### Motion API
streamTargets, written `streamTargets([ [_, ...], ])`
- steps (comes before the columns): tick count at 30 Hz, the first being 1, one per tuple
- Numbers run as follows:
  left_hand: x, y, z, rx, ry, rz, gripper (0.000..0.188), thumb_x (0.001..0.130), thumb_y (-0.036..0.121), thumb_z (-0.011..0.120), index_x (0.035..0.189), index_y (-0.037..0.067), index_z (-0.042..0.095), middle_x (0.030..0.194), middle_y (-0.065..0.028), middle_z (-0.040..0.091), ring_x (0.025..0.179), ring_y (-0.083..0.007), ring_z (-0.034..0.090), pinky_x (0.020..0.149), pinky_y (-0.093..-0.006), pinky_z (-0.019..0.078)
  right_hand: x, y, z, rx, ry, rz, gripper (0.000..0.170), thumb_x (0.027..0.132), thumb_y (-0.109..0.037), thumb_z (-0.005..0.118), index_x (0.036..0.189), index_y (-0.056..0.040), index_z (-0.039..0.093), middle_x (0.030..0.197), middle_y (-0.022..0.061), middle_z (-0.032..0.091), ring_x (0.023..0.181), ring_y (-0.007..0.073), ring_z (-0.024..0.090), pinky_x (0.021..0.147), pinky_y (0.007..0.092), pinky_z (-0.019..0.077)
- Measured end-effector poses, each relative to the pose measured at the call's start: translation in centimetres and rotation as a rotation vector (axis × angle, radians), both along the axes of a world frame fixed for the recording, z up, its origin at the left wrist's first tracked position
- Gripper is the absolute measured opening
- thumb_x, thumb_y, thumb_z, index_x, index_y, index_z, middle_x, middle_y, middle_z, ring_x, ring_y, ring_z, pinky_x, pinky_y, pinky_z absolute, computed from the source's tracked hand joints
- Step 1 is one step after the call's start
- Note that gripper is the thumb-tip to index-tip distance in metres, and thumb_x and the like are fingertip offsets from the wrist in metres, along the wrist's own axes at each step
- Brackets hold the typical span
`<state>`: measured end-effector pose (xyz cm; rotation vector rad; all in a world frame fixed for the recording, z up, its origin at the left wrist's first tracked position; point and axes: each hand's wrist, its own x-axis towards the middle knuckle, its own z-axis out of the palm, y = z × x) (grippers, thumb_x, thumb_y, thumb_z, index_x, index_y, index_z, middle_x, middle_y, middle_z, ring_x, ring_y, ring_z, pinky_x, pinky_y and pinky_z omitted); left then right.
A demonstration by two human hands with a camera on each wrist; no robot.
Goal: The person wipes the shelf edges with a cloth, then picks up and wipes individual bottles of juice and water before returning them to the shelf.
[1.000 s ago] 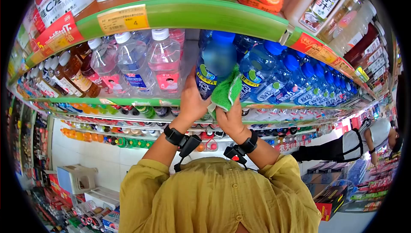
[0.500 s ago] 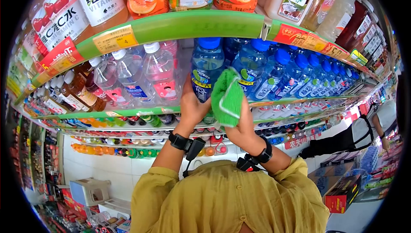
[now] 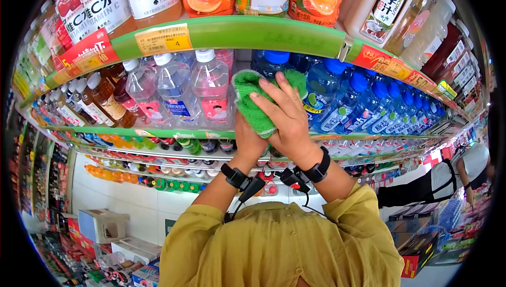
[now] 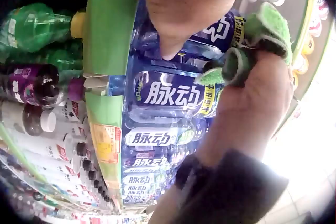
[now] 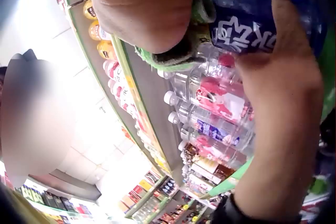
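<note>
From my end, I'm gripping a blue bottle [image 3: 270, 64] with the left hand [image 3: 249, 139] and pressing a green cloth [image 3: 250, 100] against it with the right hand [image 3: 290, 123], whose fingers are spreading out nearly straight. I'm seeing that bottle between clear bottles [image 3: 211, 89] and other blue bottles [image 3: 320, 89].

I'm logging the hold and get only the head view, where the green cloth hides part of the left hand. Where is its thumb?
Observer: In the right wrist view, the left hand lays its thumb on the front of the blue bottle.
Operator: Is that front all covered?
Observer: No, the same view shows its white-lettered label partly bare.
Operator: And from the other wrist?
Observer: There, part of the green cloth curls into a loop beside the right hand.
</note>
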<state>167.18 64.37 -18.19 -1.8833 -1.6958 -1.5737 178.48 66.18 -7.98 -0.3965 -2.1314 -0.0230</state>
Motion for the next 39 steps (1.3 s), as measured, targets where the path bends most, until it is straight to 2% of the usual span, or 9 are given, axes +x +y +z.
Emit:
streamTargets([
  [4, -0.1, -0.1, -0.4, 0.023, 0.001, -0.002, 0.045, 0.083, 0.021, 0.07, 0.124, 0.007, 0.057, 0.127, -0.0149, 0.06, 0.119, -0.0326, 0.056, 0.096, -0.0425, 0.0457, 1.0, -0.5, -1.8, -0.054, -0.016, 0.021, 0.048, 0.076, -0.006, 0.073, 0.122, -0.011, 0.066, 0.139, 0.0109, 0.054, 0.136, 0.0384, 0.043, 0.106, 0.0519, 0.0376],
  [6, -0.2, 0.1, -1.3, -0.052, 0.031, 0.013, 0.034, 0.093, 0.025, 0.059, 0.121, 0.008, 0.055, 0.125, -0.0154, 0.06, 0.117, -0.0295, 0.057, 0.098, -0.0417, 0.0467, 1.7, -0.7, -2.9, -0.1, -0.036, 0.044, 0.047, 0.076, -0.006, 0.074, 0.122, -0.0091, 0.066, 0.139, 0.0126, 0.055, 0.136, 0.0398, 0.042, 0.108, 0.0484, 0.0376],
  [11, -0.5, 2.3, -6.1, -0.123, -1.173, -0.661, 0.039, 0.106, 0.034, 0.03, 0.129, 0.009, 0.049, 0.125, -0.01, 0.06, 0.115, -0.0251, 0.058, 0.103, -0.0385, 0.0455, 3.3, -1.4, -5.4, -0.256, -0.081, 0.164, 0.057, 0.072, 0.003, 0.072, 0.127, -0.0091, 0.062, 0.143, 0.0121, 0.05, 0.14, 0.0377, 0.037, 0.11, 0.049, 0.037],
  [14, -1.2, 2.6, -5.7, -0.199, -1.867, -1.038, 0.038, 0.104, 0.033, 0.036, 0.132, 0.008, 0.047, 0.122, -0.0094, 0.061, 0.111, -0.0247, 0.06, 0.1, -0.0379, 0.0476, 4.2, -1.7, -5.8, -0.358, -0.075, 0.265, 0.056, 0.075, -0.001, 0.074, 0.129, -0.0087, 0.06, 0.146, 0.013, 0.046, 0.142, 0.0373, 0.034, 0.112, 0.0466, 0.0353],
  [16, -1.1, 1.9, -4.6, -0.24, -1.695, -0.96, 0.041, 0.1, 0.03, 0.043, 0.133, 0.006, 0.044, 0.121, -0.0114, 0.06, 0.11, -0.0257, 0.06, 0.099, -0.0375, 0.0478, 4.9, -1.7, -5.3, -0.386, -0.034, 0.307, 0.055, 0.077, -0.003, 0.074, 0.13, -0.0082, 0.059, 0.146, 0.0134, 0.046, 0.141, 0.0375, 0.036, 0.112, 0.0465, 0.0355],
  [19, -0.7, 0.2, -1.7, -0.247, -0.783, -0.548, 0.056, 0.09, 0.027, 0.056, 0.136, -0.001, 0.038, 0.123, -0.0171, 0.058, 0.112, -0.0292, 0.059, 0.1, -0.0382, 0.0462, 5.9, -1.9, -4.4, -0.407, 0.05, 0.339, 0.053, 0.08, -0.007, 0.074, 0.131, -0.0081, 0.058, 0.144, 0.0157, 0.048, 0.137, 0.0375, 0.041, 0.11, 0.0459, 0.0374],
  [22, -0.6, -1.2, 1.0, -0.199, -0.322, -0.269, 0.076, 0.08, 0.023, 0.07, 0.139, -0.007, 0.032, 0.126, -0.0228, 0.055, 0.114, -0.0327, 0.057, 0.1, -0.039, 0.0445, 7.5, -1.9, -4.0, -0.418, 0.104, 0.352, 0.055, 0.079, -0.007, 0.074, 0.131, -0.0081, 0.058, 0.14, 0.018, 0.051, 0.131, 0.0367, 0.049, 0.107, 0.0435, 0.0406],
  [26, -1.3, -1.7, 1.2, -0.189, -0.172, -0.174, 0.102, 0.068, 0.018, 0.085, 0.143, -0.013, 0.024, 0.131, -0.0284, 0.052, 0.118, -0.0362, 0.055, 0.102, -0.0397, 0.0426, 9.6, -1.9, -3.4, -0.563, 0.1, 0.39, 0.062, 0.073, 0.0, 0.073, 0.132, -0.0053, 0.056, 0.135, 0.018, 0.056, 0.123, 0.0332, 0.057, 0.1, 0.0374, 0.0456],
  [39, -1.4, 0.6, 0.5, -0.267, -0.233, -0.094, 0.1, 0.07, 0.011, 0.082, 0.146, -0.01, 0.02, 0.13, -0.0289, 0.053, 0.118, -0.0382, 0.056, 0.1, -0.0402, 0.044, 17.2, -1.0, -4.9, -0.905, 0.315, 0.167, 0.051, 0.079, 0.007, 0.064, 0.129, 0.0011, 0.057, 0.12, 0.0107, 0.066, 0.11, 0.0166, 0.061, 0.095, 0.0307, 0.0467],
])
